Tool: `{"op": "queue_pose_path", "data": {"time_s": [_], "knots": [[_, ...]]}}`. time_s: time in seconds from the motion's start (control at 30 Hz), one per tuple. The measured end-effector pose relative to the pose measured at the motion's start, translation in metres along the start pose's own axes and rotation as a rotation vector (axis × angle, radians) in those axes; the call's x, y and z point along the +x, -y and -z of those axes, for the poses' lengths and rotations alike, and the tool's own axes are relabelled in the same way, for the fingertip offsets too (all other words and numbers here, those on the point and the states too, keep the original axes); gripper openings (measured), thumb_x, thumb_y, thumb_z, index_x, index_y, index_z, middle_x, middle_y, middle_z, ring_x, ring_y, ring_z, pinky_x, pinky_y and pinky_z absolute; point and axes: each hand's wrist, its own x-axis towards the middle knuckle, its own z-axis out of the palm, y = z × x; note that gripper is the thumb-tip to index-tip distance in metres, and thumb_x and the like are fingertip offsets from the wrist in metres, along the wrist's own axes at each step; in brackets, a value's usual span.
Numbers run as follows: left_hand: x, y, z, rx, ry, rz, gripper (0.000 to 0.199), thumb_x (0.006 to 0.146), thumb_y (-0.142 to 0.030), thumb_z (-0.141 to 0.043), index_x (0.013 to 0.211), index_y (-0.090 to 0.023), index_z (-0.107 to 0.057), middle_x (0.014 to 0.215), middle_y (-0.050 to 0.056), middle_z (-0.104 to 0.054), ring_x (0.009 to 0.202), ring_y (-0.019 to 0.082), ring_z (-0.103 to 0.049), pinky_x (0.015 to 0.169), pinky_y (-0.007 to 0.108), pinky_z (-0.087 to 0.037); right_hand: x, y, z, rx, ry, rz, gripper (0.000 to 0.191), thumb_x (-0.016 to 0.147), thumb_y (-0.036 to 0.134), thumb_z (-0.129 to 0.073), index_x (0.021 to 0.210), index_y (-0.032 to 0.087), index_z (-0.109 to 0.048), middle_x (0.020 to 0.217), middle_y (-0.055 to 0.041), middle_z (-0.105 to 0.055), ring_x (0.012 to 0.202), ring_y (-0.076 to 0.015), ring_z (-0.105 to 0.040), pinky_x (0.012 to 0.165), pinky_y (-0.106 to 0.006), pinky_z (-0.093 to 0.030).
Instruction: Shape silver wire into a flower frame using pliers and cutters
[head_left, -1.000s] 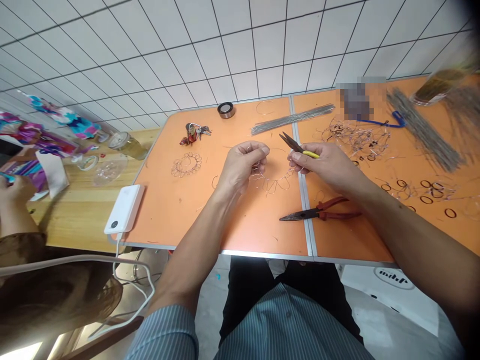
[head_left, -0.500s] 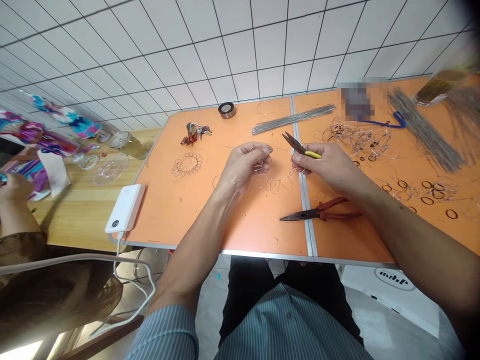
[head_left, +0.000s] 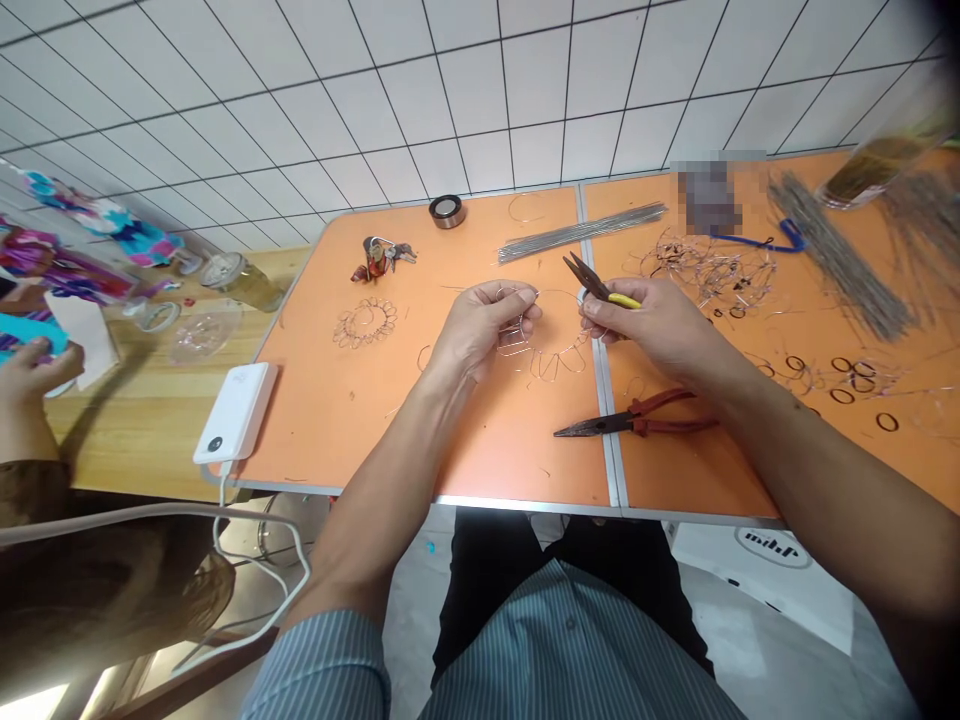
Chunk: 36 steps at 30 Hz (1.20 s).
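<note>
My left hand (head_left: 491, 325) pinches a thin wire bent into petal-like loops (head_left: 556, 362), held just above the orange table. Closed around yellow-handled pliers (head_left: 598, 285), my right hand (head_left: 637, 315) also has its fingertips at the other end of the looped wire. The jaws of these pliers point up and left, slightly parted. Below my hands lies a second pair of pliers (head_left: 634, 418) with red handles, across the metal seam. To the left, a ring of wire loops (head_left: 365, 323) rests flat on the table.
A bundle of straight wires (head_left: 581, 232) lies beyond my hands. Tangled wire (head_left: 712, 270) and dark rings (head_left: 842, 396) spread on the right. Keys (head_left: 386, 255), a tape roll (head_left: 448, 211) and a white power bank (head_left: 236, 412) are leftward. Another person's hand (head_left: 37, 370) holds something blue.
The whole view has shifted slightly. My hands keep nearly the same pose on the wire and pliers. At the far left, the other person's hand has come further into view with a blue piece.
</note>
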Motion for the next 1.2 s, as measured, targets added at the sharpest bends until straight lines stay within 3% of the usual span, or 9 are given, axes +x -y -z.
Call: {"op": "queue_pose_path", "data": {"time_s": [0.33, 0.87, 1.07, 1.2], "knots": [[0.001, -0.004, 0.002, -0.055, -0.088, -0.005, 0.031, 0.079, -0.032, -0.103, 0.089, -0.017, -0.077, 0.077, -0.001, -0.076, 0.063, 0.009, -0.067, 0.066, 0.023, -0.061, -0.001, 0.001, 0.006, -0.011, -0.005, 0.02, 0.026, 0.093, 0.048, -0.092, 0.092, 0.024, -0.082, 0.089, -0.0056, -0.077, 0.084, -0.022, -0.069, 0.079, -0.038, -0.059], [0.0, -0.002, 0.001, -0.026, -0.063, -0.047, 0.024, 0.08, -0.029, -0.097, 0.087, -0.017, -0.078, 0.076, 0.0, -0.074, 0.062, 0.009, -0.066, 0.064, 0.023, -0.061, -0.004, 0.005, 0.005, -0.029, -0.077, 0.029, 0.024, 0.089, 0.047, -0.093, 0.088, 0.026, -0.083, 0.084, -0.0045, -0.075, 0.081, -0.0219, -0.068, 0.079, -0.039, -0.059], [0.002, -0.002, 0.004, -0.025, -0.073, -0.051, 0.026, 0.08, -0.031, -0.099, 0.086, -0.018, -0.077, 0.077, 0.0, -0.074, 0.062, 0.009, -0.065, 0.064, 0.023, -0.06, 0.001, 0.0, 0.01, -0.076, -0.083, 0.035, 0.039, 0.097, 0.062, -0.087, 0.085, 0.025, -0.079, 0.089, -0.0078, -0.079, 0.083, -0.0237, -0.07, 0.079, -0.039, -0.058], [0.001, -0.005, 0.005, -0.028, -0.083, -0.047, 0.028, 0.079, -0.031, -0.1, 0.087, -0.018, -0.076, 0.076, -0.001, -0.074, 0.062, 0.009, -0.065, 0.066, 0.024, -0.061, 0.009, -0.009, 0.018, -0.183, -0.113, 0.081, 0.044, 0.104, 0.062, -0.077, 0.081, 0.025, -0.076, 0.086, -0.0069, -0.078, 0.081, -0.023, -0.07, 0.081, -0.038, -0.054]]}}
